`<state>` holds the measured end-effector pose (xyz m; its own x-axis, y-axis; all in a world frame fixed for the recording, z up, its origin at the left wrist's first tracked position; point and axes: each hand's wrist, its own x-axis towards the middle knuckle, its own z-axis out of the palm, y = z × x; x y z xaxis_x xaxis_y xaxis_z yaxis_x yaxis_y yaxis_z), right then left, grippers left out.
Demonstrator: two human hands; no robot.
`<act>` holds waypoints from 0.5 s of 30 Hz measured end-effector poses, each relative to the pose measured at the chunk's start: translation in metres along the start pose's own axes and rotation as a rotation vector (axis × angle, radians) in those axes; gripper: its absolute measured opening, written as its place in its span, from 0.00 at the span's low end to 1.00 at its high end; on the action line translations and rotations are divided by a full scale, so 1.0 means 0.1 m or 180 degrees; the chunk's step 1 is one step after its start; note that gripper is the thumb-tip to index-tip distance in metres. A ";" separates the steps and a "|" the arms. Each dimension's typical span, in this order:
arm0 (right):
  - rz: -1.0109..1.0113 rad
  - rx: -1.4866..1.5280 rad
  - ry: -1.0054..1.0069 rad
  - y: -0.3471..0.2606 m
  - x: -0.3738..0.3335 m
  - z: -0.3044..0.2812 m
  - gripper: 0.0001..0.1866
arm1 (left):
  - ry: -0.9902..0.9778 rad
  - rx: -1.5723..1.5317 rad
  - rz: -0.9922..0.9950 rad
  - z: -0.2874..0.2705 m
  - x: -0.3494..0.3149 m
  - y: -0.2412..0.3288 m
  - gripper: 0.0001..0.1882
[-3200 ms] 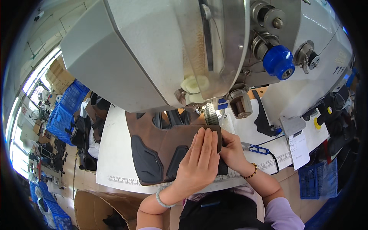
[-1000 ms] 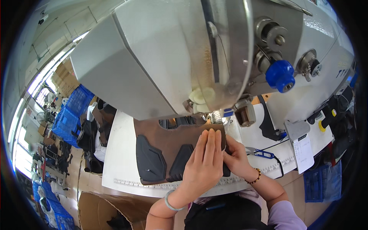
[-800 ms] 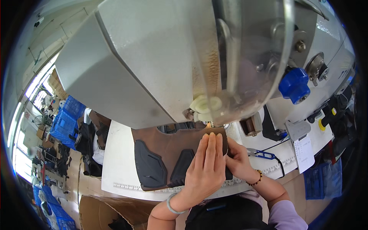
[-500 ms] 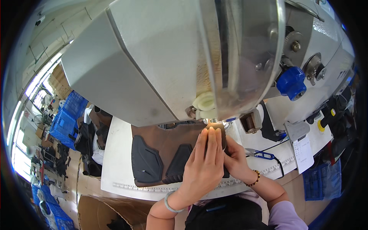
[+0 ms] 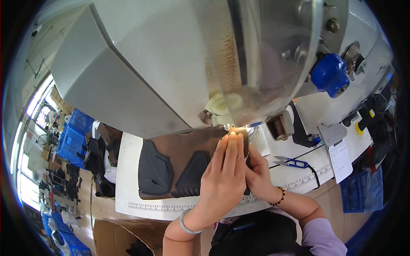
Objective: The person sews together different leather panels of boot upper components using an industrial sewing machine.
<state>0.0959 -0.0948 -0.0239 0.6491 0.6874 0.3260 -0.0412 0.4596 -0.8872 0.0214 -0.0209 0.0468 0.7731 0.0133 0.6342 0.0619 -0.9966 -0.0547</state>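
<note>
A brown leather-like piece with raised black panels (image 5: 181,147) lies on the white worktable (image 5: 128,187), its far right part under the lit needle area of a large grey-white sewing machine (image 5: 145,55). My left hand (image 5: 224,179) rests flat on its right part, fingers stretched out side by side, tips close to the light. Against the piece's right edge, my right hand (image 5: 258,175) is closed, thumb toward the left hand; some of its fingers are hidden. The needle itself cannot be made out behind the clear shield (image 5: 277,51).
Blue-handled thread snips (image 5: 294,163) lie right of my hands, by a ruler strip (image 5: 299,182) along the table's front edge. A paper sheet (image 5: 340,161) hangs at the right. An open cardboard box (image 5: 124,234) stands below left. Blue crates (image 5: 72,143) stand farther left.
The brown piece has shifted slightly left and away from me, its far edge further under the machine. Both hands moved with it, keeping their hold. The view has shifted a little too.
</note>
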 end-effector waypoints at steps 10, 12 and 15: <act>-0.0088 0.0581 0.0324 0.05 -0.02 0.23 0.12 | 0.0001 -0.0301 -0.0141 -0.04 -0.02 -0.07 0.18; -0.0077 0.0536 0.0451 0.09 -0.03 0.29 0.11 | 0.0066 -0.0416 -0.0171 -0.03 -0.03 -0.11 0.17; -0.0208 0.0722 0.0665 0.23 -0.03 0.33 0.11 | 0.0048 -0.0558 -0.0054 -0.02 0.01 -0.19 0.17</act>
<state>0.0677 -0.0676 -0.0347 0.7970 0.5326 0.2848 -0.1475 0.6289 -0.7633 0.0200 -0.0020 0.0500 0.7632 0.0304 0.6455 -0.0371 -0.9952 0.0908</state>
